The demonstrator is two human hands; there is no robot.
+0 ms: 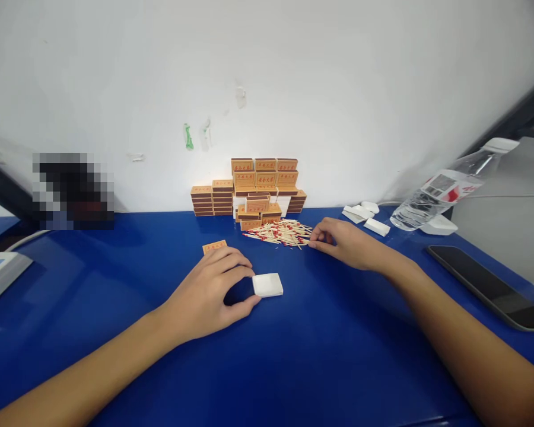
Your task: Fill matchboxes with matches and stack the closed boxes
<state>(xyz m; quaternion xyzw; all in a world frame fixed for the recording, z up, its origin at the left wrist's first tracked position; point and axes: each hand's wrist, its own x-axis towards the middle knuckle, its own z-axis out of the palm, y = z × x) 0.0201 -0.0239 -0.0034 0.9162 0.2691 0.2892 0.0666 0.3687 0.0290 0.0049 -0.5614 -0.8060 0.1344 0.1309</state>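
Observation:
My left hand (213,290) grips the near end of a white matchbox tray (267,284) on the table, thumb on one side and index finger on the other. The tray looks empty inside. Just beyond its knuckles lies an orange matchbox cover (214,246), partly hidden by the fingers. At the right edge of a loose pile of red-tipped matches (279,232), my right hand (338,242) has thumb and fingers pinched together. A pale match end shows at its fingertips. Behind the pile stand stacked orange matchboxes (266,179), some upright and some flat.
White paper pieces (360,213) and a tilted clear water bottle (445,187) stand at the right, with a black phone (489,284) nearer me. A white device (2,276) sits at the far left of the blue table (267,367). The wall (267,71) closes the back.

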